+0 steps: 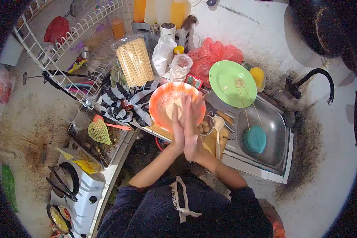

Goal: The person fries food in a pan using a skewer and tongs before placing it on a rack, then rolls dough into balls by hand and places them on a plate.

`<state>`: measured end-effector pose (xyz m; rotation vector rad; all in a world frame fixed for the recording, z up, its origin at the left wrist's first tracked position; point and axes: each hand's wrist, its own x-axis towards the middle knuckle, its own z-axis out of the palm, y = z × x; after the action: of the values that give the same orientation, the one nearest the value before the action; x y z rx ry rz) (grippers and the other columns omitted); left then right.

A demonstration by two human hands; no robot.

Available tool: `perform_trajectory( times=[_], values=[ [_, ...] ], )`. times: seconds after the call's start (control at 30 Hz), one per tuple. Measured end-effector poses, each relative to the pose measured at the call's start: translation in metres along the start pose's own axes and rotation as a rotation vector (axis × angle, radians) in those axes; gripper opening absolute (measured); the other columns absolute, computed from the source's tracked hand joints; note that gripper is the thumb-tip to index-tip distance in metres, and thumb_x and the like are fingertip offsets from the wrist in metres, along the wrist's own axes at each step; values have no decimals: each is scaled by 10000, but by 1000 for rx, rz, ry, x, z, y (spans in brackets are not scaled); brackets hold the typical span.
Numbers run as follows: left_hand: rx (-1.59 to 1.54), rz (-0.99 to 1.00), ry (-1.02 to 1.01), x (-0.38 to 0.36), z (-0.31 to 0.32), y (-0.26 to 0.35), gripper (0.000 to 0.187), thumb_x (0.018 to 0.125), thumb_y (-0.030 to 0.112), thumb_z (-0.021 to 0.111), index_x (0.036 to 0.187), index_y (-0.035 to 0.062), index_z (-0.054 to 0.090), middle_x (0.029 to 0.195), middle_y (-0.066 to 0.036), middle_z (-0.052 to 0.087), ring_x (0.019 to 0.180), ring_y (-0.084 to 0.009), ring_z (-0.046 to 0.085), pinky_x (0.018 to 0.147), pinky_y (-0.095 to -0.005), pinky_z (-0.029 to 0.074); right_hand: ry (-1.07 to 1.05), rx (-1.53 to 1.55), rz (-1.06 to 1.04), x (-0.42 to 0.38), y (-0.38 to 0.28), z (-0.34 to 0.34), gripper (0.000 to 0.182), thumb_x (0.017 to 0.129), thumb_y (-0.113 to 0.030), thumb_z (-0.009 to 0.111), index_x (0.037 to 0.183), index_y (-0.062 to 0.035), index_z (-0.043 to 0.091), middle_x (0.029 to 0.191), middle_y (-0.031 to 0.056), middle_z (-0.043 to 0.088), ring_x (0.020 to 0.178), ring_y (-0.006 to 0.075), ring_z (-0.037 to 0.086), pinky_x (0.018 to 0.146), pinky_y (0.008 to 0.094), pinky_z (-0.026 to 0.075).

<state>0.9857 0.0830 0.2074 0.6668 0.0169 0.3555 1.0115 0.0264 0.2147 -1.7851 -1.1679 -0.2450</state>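
Over the orange-rimmed bowl (156, 107), my left hand (178, 129) and my right hand (192, 127) are pressed palm to palm, fingers pointing away from me. Anything between the palms is hidden. Pale powdery dough (170, 107) lies in the bowl beneath them. Just right of my hands, a small strainer of round balls (204, 127) rests on a wooden board (223, 139) beside a pale spoon (218, 133). Farther right, a green plate (226, 81) holds two skewers with small balls (240, 82) at their ends.
A metal sink (273, 131) with a black faucet (315, 73) is at right. Behind the bowl are bundled wooden sticks (135, 61), a red plastic bag (214, 57) and bottles (162, 12). At left stand a white dish rack (73, 37) and a stove (81, 198) with pans.
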Motion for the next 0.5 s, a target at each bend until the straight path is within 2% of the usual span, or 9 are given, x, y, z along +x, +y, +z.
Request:
perform_trajectory(
  times=[0.07,0.1,0.13,0.2,0.27,0.33,0.4,0.47,0.5],
  values=[
    [-1,224,-19,7,3,12,676,866,541,170,1360,82,131,1395,-113,194,1282,-218,206,1055,-361,142,-42,222,-67,-2,0,4,634,885,-302,318,1357,-29,-5,1419,166,6,1307,312,-6,1045,420,-2],
    [-51,240,-94,6,5,16,677,862,548,119,1367,96,106,1418,-111,107,1306,-218,125,1060,-361,97,-135,276,14,-10,25,10,634,901,-365,245,1351,-27,-46,1417,165,-51,1307,302,-35,1047,407,-1],
    [-53,241,-88,3,5,13,677,862,548,119,1367,96,106,1418,-111,107,1306,-218,125,1060,-361,97,-140,278,17,-3,23,9,634,901,-365,245,1351,-27,-46,1417,165,-51,1307,302,-35,1047,407,-1],
    [167,208,-199,-3,6,3,680,860,555,113,1372,110,75,1427,-91,62,1314,-221,75,1061,-354,61,74,568,198,21,9,-3,829,793,-638,2,1338,-22,-99,1418,150,-61,1307,284,-51,1046,391,-21],
    [342,203,-207,-3,6,-2,680,857,561,106,1374,121,57,1430,-79,49,1314,-213,70,1058,-340,48,125,563,166,29,-8,-8,815,799,-632,11,1343,-34,-96,1417,153,-67,1309,279,-40,1044,398,-36],
    [320,145,-84,-4,10,-4,693,856,565,102,1373,106,56,1429,-78,66,1312,-210,78,1057,-337,54,149,366,4,22,-4,-8,690,877,-464,154,1340,-7,-76,1414,177,-54,1311,278,-38,1047,391,-27],
    [216,171,-67,5,11,1,691,860,558,112,1372,97,64,1426,-84,84,1310,-203,90,1056,-334,67,-54,299,67,0,-5,0,682,880,-346,289,1333,26,-59,1406,205,-40,1307,306,-15,1050,391,8],
    [178,313,-58,7,16,18,698,857,565,118,1371,94,73,1422,-95,98,1309,-209,100,1055,-337,69,-74,211,-127,-3,10,2,686,872,-349,292,1335,27,-46,1408,202,-29,1307,307,-2,1054,371,30],
    [107,352,-83,8,15,19,692,857,564,113,1372,102,77,1420,-112,96,1309,-215,106,1054,-337,69,-75,212,-128,-4,15,2,686,872,-349,292,1335,27,-46,1408,202,-29,1307,307,-2,1054,371,30]
  ],
)
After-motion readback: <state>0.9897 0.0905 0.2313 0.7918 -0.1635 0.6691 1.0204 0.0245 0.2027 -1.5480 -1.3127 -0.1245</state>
